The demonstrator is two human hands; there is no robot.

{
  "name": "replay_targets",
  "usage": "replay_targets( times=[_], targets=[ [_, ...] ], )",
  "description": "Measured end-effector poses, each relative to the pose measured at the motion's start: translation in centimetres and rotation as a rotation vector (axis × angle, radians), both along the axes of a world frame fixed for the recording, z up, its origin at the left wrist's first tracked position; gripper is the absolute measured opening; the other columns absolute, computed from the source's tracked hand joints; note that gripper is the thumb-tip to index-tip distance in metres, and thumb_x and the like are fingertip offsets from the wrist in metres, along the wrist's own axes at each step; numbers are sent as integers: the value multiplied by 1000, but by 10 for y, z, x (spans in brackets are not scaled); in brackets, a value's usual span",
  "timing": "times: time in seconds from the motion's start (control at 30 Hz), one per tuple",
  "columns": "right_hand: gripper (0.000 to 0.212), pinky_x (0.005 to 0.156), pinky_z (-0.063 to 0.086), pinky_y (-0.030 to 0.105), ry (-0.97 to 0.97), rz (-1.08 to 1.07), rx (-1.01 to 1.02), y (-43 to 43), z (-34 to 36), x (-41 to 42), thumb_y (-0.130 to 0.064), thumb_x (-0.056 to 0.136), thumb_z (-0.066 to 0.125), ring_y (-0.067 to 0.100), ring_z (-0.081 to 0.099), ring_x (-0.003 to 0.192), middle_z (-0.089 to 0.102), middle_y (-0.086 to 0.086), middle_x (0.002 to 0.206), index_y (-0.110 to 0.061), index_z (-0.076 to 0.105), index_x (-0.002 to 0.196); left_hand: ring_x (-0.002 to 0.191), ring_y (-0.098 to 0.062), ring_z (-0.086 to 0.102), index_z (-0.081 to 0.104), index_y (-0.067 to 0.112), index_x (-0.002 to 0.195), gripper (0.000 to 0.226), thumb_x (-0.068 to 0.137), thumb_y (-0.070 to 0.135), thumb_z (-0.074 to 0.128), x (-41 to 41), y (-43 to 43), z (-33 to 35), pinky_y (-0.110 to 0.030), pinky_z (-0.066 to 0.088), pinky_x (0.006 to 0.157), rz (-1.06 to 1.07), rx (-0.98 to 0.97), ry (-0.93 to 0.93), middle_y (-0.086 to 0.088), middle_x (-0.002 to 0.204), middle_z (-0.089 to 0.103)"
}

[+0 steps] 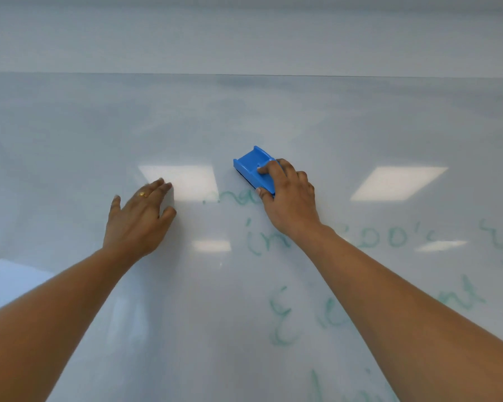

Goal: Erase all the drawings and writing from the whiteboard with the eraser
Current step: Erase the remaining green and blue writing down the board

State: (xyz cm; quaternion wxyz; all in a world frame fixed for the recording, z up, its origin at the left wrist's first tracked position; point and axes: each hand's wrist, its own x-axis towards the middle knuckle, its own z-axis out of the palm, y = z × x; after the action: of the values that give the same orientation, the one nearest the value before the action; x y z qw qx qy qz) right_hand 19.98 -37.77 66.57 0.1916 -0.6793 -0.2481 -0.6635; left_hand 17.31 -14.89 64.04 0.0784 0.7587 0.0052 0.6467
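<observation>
The person stands close against a large glossy white whiteboard (244, 117), both bare arms reaching forward. The right hand (291, 198) grips a blue plastic block eraser (251, 163) with a dark felt underside. The fingers curl over its top, the thumb pinches the near side, and the felt lies flat on the board. The eraser sits just above a faint scrap of pale green marker writing (398, 237), whose lines run below and off to the right under the right forearm. The left hand (137, 219) holds nothing. It lies flat on bare board to the left with fingers straight and spread, a small gold ring (142, 194) on one finger, and it seems to be bracing.

Bright rectangular light reflections (398, 182) wash over the surface, and the green strokes are so pale that I may be missing some marks under the glare.

I judge about half the job is left to do. The top and left look clean, while the lower right carries several lines.

- Keep the felt fully flat, not tipped on an edge.
- Press evenly and pull the eraser down through the nearest word in overlapping passes.
- Work row by row towards the right so nothing is skipped.
- Keep the bracing hand off the ink to avoid smearing.
- Go over ghosted strokes a second time.
</observation>
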Motion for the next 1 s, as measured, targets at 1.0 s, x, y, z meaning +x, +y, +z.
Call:
replay_targets(
  times=[1.0],
  targets=[
    [39,97,35,37,-59,-27,-162,68,-20,-10,-24,88,55,33,47,113,38,6,142,-23,51,127,145,-18,3,13,12,150,83,79,55,2,40,-6,-86,-34,-5,115,10,-180,-226,-3,158,9]
  ],
)
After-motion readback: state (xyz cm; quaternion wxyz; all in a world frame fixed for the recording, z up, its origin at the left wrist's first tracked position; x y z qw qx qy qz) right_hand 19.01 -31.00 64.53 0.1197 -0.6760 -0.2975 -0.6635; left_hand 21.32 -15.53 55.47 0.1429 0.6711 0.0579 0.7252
